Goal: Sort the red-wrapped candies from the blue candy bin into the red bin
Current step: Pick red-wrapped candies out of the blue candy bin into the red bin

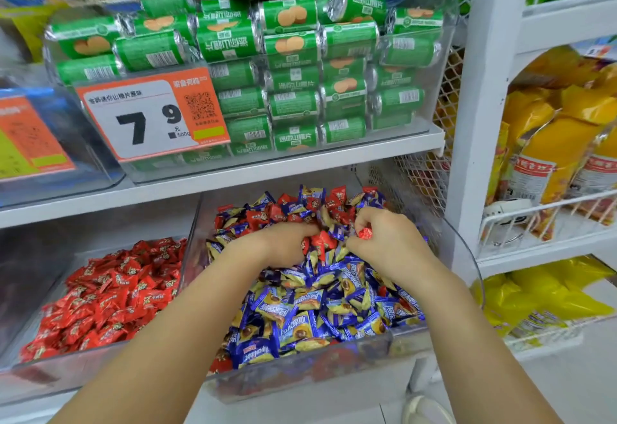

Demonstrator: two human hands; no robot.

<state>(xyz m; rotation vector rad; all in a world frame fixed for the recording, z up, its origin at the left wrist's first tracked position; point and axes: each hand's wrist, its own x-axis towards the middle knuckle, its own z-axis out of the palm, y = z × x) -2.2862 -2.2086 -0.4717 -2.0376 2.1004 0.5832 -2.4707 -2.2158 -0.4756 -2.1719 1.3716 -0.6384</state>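
On the lower shop shelf, both my hands are deep in the blue candy bin (334,353) — my right hand (384,243) pinches a red-wrapped candy (365,233), my left hand (287,243) digs curled among wrappers — and the red bin (50,370) lies leftward, nearer my left hand.

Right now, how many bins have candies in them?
2: the red bin on the left, and the blue candy bin where both hands dig. Others may be hidden.

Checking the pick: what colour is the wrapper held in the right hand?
Red, pinched in the right hand: the candy, head view.
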